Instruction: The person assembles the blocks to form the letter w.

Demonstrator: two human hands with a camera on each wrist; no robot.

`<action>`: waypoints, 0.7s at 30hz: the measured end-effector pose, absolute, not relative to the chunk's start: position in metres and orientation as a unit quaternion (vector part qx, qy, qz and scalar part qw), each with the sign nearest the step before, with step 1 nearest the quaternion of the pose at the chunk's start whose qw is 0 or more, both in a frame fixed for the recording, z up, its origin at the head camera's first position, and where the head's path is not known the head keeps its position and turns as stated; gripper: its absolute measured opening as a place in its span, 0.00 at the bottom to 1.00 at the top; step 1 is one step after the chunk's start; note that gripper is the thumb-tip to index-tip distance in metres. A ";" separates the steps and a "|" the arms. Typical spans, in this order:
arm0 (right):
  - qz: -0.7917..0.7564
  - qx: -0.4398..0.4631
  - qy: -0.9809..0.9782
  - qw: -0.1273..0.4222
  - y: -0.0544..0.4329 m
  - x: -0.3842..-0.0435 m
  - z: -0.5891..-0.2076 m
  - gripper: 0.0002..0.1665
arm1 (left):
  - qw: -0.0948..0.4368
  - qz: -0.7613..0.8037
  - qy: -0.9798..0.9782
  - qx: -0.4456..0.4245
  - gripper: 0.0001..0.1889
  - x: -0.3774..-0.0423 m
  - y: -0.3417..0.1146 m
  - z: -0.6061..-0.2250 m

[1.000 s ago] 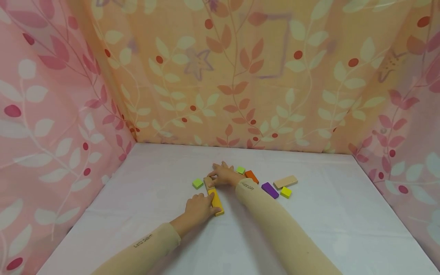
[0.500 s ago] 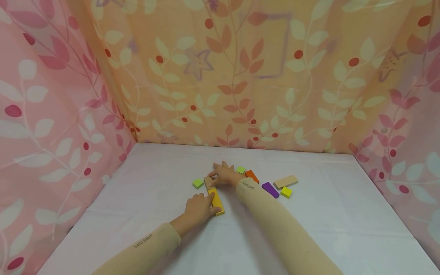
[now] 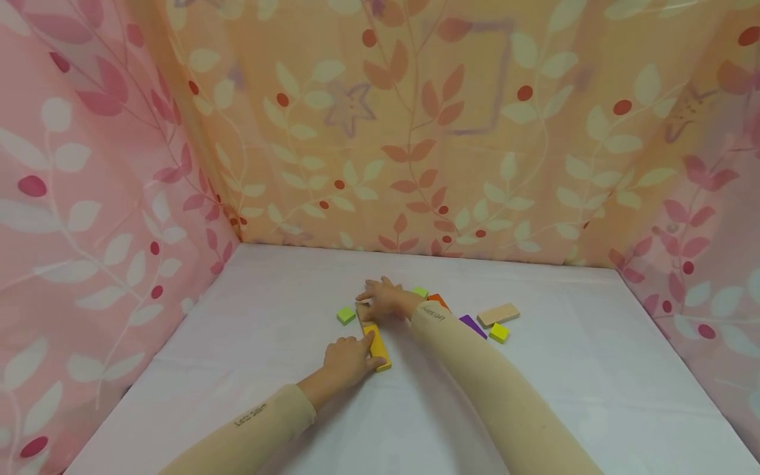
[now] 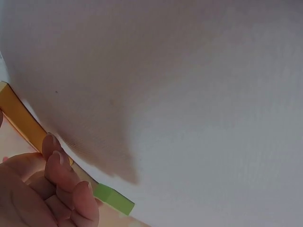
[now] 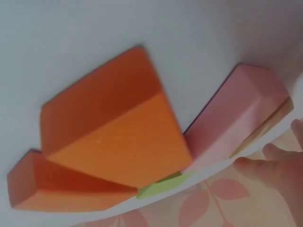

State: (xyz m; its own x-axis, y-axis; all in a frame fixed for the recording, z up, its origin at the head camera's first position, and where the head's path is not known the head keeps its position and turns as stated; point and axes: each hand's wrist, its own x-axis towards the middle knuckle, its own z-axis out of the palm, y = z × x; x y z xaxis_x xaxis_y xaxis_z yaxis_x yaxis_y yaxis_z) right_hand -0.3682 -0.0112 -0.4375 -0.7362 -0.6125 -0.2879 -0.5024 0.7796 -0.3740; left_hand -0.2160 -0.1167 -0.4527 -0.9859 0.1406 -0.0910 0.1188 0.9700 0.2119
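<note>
In the head view, a yellow-orange block (image 3: 380,351) lies lengthwise on the table, end to end with a plain wooden block (image 3: 362,311). My left hand (image 3: 346,361) holds the yellow-orange block from the left, its thumb near the closer end and its index finger farther up the side. My right hand (image 3: 384,300) is over the wooden block, thumb by its right side and index finger at its far end, pinching it. In the right wrist view, a pink block (image 5: 232,113) lies beside a wooden block; those fingers are only partly in frame.
A green block (image 3: 346,315) sits left of the wooden block. Right of my hand are another green block (image 3: 420,291), an orange block (image 3: 438,300), a purple block (image 3: 473,326), a yellow block (image 3: 499,332) and a light wooden block (image 3: 499,315). Patterned curtains surround the table.
My right hand's index finger has shifted to the wooden block's far end, and the right sleeve now covers more of the orange and purple blocks. The left hand stays on the yellow-orange block.
</note>
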 end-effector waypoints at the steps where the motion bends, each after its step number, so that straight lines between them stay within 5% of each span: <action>1: -0.144 -0.306 0.918 0.205 -0.012 -0.368 -0.437 0.31 | 0.054 0.104 0.991 0.065 0.36 -0.216 -0.116 -0.452; 21: -0.140 -0.356 0.906 0.178 -0.035 -0.367 -0.439 0.25 | 0.054 0.084 0.993 0.063 0.36 -0.213 -0.113 -0.448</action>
